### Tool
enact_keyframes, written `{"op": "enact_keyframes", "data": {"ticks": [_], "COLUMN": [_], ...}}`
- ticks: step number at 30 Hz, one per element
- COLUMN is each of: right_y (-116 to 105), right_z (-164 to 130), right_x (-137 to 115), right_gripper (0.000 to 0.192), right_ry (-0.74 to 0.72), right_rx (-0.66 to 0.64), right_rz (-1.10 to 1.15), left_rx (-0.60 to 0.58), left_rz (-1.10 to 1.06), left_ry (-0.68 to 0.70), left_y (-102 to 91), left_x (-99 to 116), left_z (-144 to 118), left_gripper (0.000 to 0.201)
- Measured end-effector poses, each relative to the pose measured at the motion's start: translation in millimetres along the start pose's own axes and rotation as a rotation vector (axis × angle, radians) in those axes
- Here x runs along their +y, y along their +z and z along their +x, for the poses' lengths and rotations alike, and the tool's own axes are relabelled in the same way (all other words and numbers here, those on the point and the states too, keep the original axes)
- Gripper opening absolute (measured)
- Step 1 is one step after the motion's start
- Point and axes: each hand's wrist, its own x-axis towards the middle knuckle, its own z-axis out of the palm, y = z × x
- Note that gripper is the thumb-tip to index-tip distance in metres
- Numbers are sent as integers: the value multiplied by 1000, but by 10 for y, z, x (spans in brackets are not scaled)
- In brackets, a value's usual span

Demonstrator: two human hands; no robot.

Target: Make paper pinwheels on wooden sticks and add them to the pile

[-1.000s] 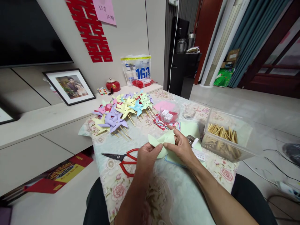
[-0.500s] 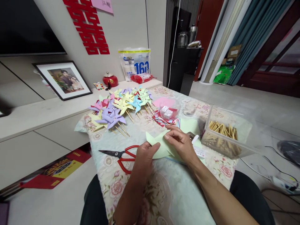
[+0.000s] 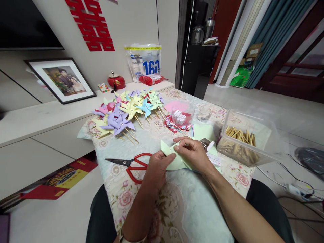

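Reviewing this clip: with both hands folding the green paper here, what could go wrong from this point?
1. The red-handled scissors lie open beside the left hand, blades pointing away from it; a sideways reach might catch them.
2. The light green paper is pinched by both the left hand and the right hand; a tug could crease or tear it.
3. The clear box of sticks seems to sit near the table edge; the right forearm could nudge it off.

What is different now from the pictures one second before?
Both hands, left hand and right hand, lowered the green paper from above the table to the tablecloth, keeping their grip. Scissors, pinwheels and stick box stayed.
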Motion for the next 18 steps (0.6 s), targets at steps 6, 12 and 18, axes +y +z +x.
{"op": "enact_keyframes", "data": {"ticks": [6, 12, 18], "right_y": [3, 9, 2], "right_z": [3, 5, 6], "right_x": [8, 2, 15], "right_gripper": [19, 18, 18], "right_ry": [19, 23, 27], "right_rx": [10, 12, -12], "right_rz": [26, 45, 51], "left_rx": [-12, 0, 15], "left_rz": [-8, -6, -16], "left_ry": [3, 6, 10], "left_y": [0, -4, -17], "left_x": [0, -6, -24], "left_z": [-6, -3, 0], "left_gripper": [41, 38, 39]}}
